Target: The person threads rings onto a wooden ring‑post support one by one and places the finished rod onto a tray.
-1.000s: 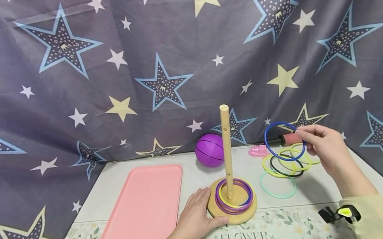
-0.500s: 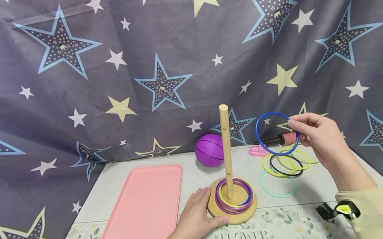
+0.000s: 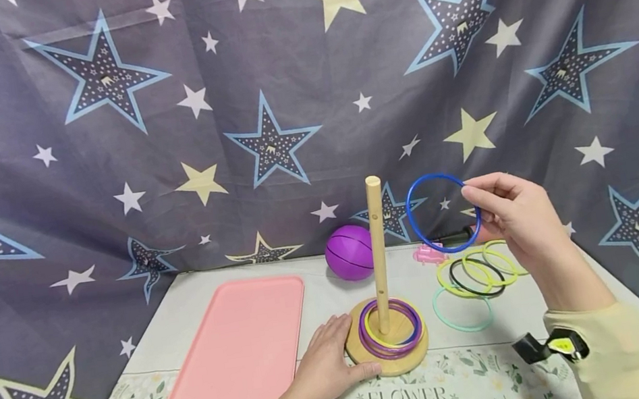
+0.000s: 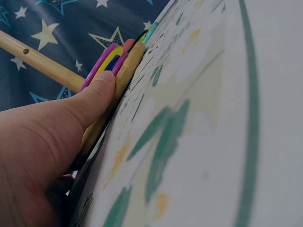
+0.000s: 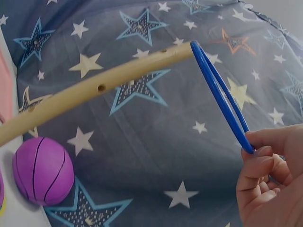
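Here, fingers point(image 5: 257, 167) pinch a glossy hoop point(image 5: 219, 96).

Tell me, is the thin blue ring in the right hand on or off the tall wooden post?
Off. The head view shows the blue ring pinched in the right hand, apart from the wooden post.

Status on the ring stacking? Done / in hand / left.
Done: purple rings and a yellow one circle the wooden peg at its base; the left hand touches that base.
In hand: the right hand pinches a blue ring, not yet on the peg.
Left, presumably: yellow-green rings, black ring and mint ring, lying right of the base.
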Available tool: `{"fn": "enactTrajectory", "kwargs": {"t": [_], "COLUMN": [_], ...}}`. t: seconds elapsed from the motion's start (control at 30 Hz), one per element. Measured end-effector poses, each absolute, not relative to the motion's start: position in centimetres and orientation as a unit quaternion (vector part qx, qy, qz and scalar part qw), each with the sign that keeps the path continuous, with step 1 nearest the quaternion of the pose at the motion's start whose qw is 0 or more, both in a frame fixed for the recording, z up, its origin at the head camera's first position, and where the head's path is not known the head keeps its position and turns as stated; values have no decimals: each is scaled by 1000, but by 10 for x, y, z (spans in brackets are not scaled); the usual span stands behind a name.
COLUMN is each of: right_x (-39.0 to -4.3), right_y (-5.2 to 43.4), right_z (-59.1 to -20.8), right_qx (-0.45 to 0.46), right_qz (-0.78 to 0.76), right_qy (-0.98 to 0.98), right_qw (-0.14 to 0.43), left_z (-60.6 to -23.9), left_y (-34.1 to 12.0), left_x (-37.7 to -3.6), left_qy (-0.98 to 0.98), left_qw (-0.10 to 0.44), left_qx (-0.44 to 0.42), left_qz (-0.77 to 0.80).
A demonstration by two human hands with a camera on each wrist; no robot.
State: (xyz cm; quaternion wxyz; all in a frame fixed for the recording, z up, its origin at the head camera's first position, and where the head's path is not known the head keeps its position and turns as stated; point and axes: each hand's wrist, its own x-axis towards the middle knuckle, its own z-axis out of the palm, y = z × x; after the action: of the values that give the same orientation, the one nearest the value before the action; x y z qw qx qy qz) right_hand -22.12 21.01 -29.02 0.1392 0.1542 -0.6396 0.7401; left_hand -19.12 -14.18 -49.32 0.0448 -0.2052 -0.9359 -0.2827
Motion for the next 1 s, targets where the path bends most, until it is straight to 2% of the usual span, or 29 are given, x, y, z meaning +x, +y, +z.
{"fn": "enactTrajectory", "kwargs": {"t": [0.37,1.0], "right_x": [-219,-226], "right_y": [184,149], "right_z": [-271,-261], "right_qx": [168,183], "right_qz": [742,741], "right_qy": [-630,-633], "right_qw": [156,132], "left_z": [-495,-495], "left_y": [-143,-141], "left_x": [-191,-190], "left_qy": [-936,-936], "left_qw": [47,55], "left_qx": [-206,-209], "left_qz": [-281,-278]}}
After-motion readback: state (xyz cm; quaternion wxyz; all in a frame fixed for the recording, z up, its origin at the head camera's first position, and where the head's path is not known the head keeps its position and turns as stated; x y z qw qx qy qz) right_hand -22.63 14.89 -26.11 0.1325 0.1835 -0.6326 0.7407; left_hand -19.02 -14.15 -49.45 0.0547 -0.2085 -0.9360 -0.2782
